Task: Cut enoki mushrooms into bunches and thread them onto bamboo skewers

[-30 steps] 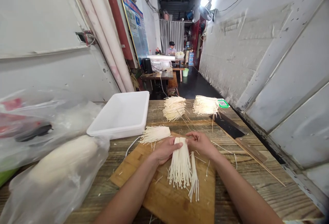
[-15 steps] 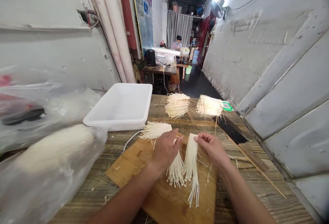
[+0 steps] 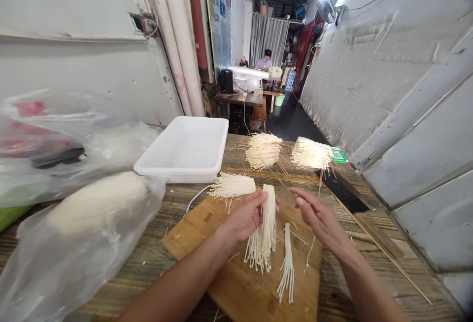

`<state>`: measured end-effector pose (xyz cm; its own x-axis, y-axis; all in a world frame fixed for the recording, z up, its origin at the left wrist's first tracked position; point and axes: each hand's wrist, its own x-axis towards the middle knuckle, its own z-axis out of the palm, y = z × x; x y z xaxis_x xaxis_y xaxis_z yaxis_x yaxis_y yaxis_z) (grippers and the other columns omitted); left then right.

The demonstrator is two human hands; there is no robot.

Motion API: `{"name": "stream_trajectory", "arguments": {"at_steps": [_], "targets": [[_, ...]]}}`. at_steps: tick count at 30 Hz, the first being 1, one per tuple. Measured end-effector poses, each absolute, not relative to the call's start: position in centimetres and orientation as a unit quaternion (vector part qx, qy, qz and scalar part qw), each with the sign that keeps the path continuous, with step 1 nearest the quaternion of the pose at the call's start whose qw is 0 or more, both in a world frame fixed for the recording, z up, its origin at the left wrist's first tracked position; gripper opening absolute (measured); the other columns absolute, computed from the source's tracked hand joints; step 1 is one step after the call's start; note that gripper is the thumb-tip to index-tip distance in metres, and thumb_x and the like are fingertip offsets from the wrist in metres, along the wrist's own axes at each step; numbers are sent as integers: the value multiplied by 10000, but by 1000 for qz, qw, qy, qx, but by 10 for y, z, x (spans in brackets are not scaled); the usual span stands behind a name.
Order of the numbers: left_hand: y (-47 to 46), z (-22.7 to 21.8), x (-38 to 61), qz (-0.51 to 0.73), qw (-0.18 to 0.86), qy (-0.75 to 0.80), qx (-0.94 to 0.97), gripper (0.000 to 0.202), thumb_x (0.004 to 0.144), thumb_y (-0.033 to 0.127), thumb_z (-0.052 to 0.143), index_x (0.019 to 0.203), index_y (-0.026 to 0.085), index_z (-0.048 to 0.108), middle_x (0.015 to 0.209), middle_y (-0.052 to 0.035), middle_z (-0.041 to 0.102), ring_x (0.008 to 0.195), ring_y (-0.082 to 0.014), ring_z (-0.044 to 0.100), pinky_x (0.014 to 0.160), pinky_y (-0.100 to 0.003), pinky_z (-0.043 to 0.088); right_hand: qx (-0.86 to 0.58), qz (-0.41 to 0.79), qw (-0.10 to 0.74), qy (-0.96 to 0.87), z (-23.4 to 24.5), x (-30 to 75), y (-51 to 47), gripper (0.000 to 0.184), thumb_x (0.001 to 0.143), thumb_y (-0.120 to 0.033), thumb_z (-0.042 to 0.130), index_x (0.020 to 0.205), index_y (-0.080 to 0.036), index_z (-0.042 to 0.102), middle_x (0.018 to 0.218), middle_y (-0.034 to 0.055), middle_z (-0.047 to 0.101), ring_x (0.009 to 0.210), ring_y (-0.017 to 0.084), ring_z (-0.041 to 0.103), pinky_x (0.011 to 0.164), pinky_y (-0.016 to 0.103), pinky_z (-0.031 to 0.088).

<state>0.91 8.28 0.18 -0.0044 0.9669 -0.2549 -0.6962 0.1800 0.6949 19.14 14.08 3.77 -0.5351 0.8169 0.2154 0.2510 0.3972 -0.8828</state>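
My left hand [image 3: 247,215] is closed on a bunch of enoki mushrooms [image 3: 269,221], its cut end up and its caps hanging over the wooden cutting board [image 3: 236,287]. Over the board's right side is my right hand [image 3: 318,215], index finger stretched to the left and thumb apart, with nothing visible in it. Below it a small strip of enoki [image 3: 287,265] lies loose on the board. Another enoki clump [image 3: 232,185] rests at the board's far edge. Two piles of skewered enoki, a left pile [image 3: 263,151] and a right pile [image 3: 311,153], lie farther back.
A white plastic tray [image 3: 185,147] stands at the back left. Plastic bags, one holding a pale bundle [image 3: 99,201], fill the left. A dark cleaver [image 3: 342,191] and long thin sticks [image 3: 391,258] lie at right. A person [image 3: 264,61] sits far back.
The right hand has let go of its enoki strip, which now lies on the board, and moved right. The left hand now grips the bunch upright. The view has shifted slightly left.
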Motion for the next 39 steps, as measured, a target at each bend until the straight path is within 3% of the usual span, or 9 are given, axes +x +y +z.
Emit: {"name": "stream_trajectory", "arguments": {"at_steps": [3, 7, 12, 17, 20, 27, 39], "targets": [[86, 2, 1, 621, 687, 348, 145, 170, 853, 271, 606, 861, 110, 659, 852, -107, 727, 657, -139, 670, 573, -222, 529, -318, 315, 324, -834, 31, 212, 146, 258, 908, -317, 511, 1075, -248, 695, 891, 51, 653, 818, 171, 591, 732, 299, 455], [88, 0, -2, 631, 686, 341, 120, 137, 870, 220, 586, 888, 103, 656, 860, -104, 728, 670, -137, 681, 588, -222, 548, -296, 213, 324, -873, 14, 230, 151, 340, 931, -209, 453, 1227, -259, 614, 811, 27, 656, 746, 148, 614, 693, 271, 483], [88, 2, -3, 647, 671, 343, 117, 103, 839, 175, 633, 921, 121, 662, 839, -72, 731, 660, -120, 677, 605, -205, 552, -279, 114, 357, -884, 9, 234, 152, 318, 914, -171, 458, 1151, -233, 660, 1008, 74, 683, 904, 172, 654, 763, 277, 511], [87, -1, -4, 655, 656, 355, 118, 84, 813, 163, 662, 881, 114, 664, 863, -77, 736, 721, -143, 694, 617, -210, 557, -286, 39, 322, -902, 14, 237, 149, 303, 939, -205, 448, 1143, -218, 672, 732, 30, 666, 616, 127, 625, 562, 219, 459], [88, -1, -5, 658, 647, 365, 118, 72, 798, 145, 674, 859, 108, 661, 829, -71, 737, 680, -132, 690, 606, -196, 550, -283, -12, 287, -915, 15, 239, 148, 334, 959, -212, 407, 1189, -210, 650, 658, 9, 609, 550, 113, 583, 518, 213, 405], [87, 3, -5, 655, 643, 377, 120, 97, 769, 141, 705, 833, 115, 637, 773, -51, 731, 591, -110, 667, 577, -195, 544, -283, -55, 255, -923, 13, 238, 147, 358, 976, -225, 368, 1185, -210, 658, 621, -2, 566, 506, 98, 548, 486, 216, 327], [88, 2, -5, 660, 635, 386, 109, 139, 746, 137, 729, 839, 116, 627, 795, -52, 730, 648, -128, 685, 611, -223, 568, -275, -63, 268, -921, 14, 238, 146, 355, 966, -186, 371, 1157, -198, 671, 618, -1, 559, 506, 94, 523, 489, 216, 309]]}}
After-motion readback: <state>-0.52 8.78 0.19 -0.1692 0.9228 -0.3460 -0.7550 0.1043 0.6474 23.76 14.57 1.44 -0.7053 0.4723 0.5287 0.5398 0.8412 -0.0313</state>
